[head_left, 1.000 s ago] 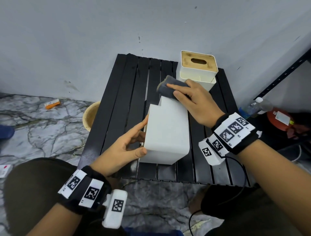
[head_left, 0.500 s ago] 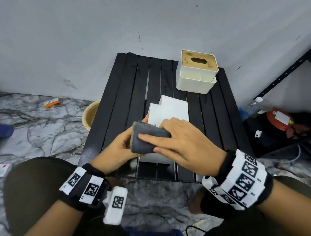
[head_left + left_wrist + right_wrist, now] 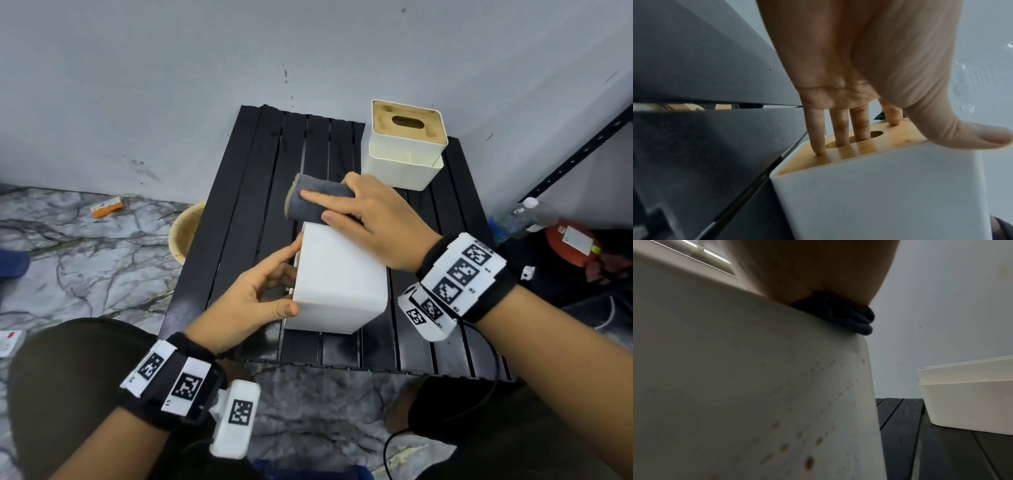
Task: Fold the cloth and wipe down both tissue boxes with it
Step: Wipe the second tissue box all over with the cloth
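Observation:
A white tissue box lies on its side on the black slatted table, its wooden lid facing left. My left hand steadies it: straight fingers press on the lid and the thumb lies on the white face. My right hand grips the folded dark grey cloth and presses it on the far end of the box's upper face; the right wrist view shows the cloth under the palm at the box's edge. The second tissue box stands upright at the back right.
A wall rises right behind the table. A beige bowl sits on the floor at the table's left. To the right are a black shelf frame, a water bottle and a red container. An orange packet lies on the marble floor.
The right hand slid the cloth from the far end of the box to its near end, and now back to the far end. The left hand stayed on the lid side.

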